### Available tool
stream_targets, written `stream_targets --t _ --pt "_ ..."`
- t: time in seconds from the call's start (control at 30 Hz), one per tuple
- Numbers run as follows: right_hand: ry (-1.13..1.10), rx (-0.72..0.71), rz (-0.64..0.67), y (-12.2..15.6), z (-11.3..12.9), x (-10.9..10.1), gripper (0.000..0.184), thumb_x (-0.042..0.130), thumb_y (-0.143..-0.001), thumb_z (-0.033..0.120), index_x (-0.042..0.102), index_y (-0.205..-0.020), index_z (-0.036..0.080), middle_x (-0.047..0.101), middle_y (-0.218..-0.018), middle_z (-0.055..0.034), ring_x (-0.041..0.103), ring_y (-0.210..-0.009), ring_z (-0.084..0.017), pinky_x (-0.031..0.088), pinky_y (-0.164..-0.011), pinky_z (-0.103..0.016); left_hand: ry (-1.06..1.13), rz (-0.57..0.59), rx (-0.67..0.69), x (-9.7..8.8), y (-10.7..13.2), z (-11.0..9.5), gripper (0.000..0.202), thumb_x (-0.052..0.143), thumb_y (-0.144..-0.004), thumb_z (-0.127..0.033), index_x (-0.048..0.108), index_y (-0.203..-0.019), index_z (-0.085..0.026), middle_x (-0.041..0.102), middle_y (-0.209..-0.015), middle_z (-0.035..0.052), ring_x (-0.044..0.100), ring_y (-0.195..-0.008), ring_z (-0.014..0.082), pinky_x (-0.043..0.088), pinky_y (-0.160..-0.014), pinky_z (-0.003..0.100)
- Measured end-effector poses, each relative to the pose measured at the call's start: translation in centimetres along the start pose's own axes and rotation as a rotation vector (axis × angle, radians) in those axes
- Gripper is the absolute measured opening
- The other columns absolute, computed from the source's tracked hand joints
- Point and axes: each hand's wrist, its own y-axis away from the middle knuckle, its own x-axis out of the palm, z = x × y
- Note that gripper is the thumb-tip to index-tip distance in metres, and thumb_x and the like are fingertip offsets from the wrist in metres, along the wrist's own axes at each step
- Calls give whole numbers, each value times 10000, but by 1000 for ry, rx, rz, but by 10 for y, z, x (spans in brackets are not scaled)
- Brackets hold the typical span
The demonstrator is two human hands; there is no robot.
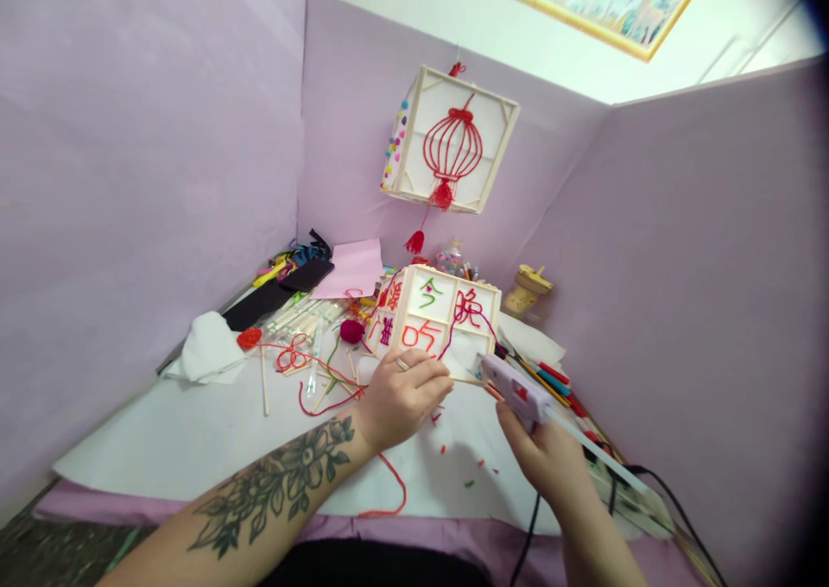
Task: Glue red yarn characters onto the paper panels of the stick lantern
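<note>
A square lantern box of pale wooden sticks and white panels stands tilted on the table, with yarn characters in red, green and magenta on its panes. My left hand rests at its near lower edge, fingers curled against the frame and pinching a magenta yarn strand. My right hand grips a pink hot glue gun, whose nozzle points at the box's lower right pane. A clear glue stick juts from the gun's back.
A finished lantern with a red yarn design hangs on the purple back partition. Yarn scraps, wooden sticks, a red yarn ball, white tissue, pink paper, coloured pens and a wooden cup crowd the white table sheet. Black cables trail right.
</note>
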Motion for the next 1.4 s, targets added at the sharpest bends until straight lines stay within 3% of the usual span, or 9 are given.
stream_targets --t 0.63,1.4 --pt "11 -24 -37 -5 -5 5 441 417 -880 507 660 -1026 168 705 -921 -128 665 -904 -313 533 -753 -418 -8 17 5 -2 -1 -1 81 606 -881 -193 685 -901 -193 732 -886 -6 613 -830 133 451 -798 316" --pt "-96 -70 -72 -13 6 6 300 492 -858 456 667 -918 220 693 -753 -77 672 -817 -301 537 -694 -396 -3 57 -5 1 4 -2 100 588 -892 -198 686 -910 -193 723 -903 1 603 -846 133 444 -800 319"
